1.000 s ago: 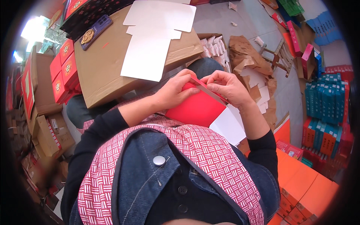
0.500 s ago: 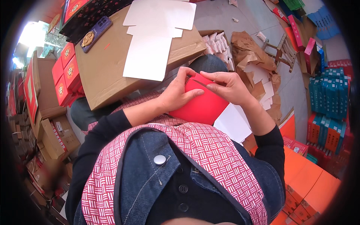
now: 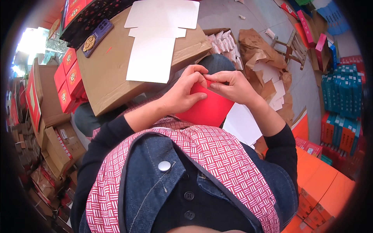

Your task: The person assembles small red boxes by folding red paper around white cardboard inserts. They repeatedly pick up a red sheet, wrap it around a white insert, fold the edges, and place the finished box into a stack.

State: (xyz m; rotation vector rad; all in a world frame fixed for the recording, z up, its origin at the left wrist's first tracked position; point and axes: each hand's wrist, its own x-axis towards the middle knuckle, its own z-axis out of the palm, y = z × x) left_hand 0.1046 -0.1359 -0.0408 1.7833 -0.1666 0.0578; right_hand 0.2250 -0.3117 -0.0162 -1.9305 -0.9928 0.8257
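The left hand (image 3: pixel 182 91) and the right hand (image 3: pixel 232 86) both pinch the top edge of a red card (image 3: pixel 206 109), held over the lap. Just beyond sits a brown box (image 3: pixel 105 73) with white cardboard sheets (image 3: pixel 153 46) on top.

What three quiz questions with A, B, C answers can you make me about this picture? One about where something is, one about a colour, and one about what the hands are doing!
1. Where does the white flat card lie?
A. on the brown cardboard box
B. on the wooden stool
C. on the orange boxes

2. What colour is the card that both hands hold?
A. blue
B. red
C. green

3. How do the hands hold it?
A. only the left hand touches it
B. both hands pinch its top edge
C. neither hand touches it

Answers: 1 A, it rests on the brown cardboard box. 2 B, the red card shows plainly. 3 B, the left hand and right hand meet at its top edge.
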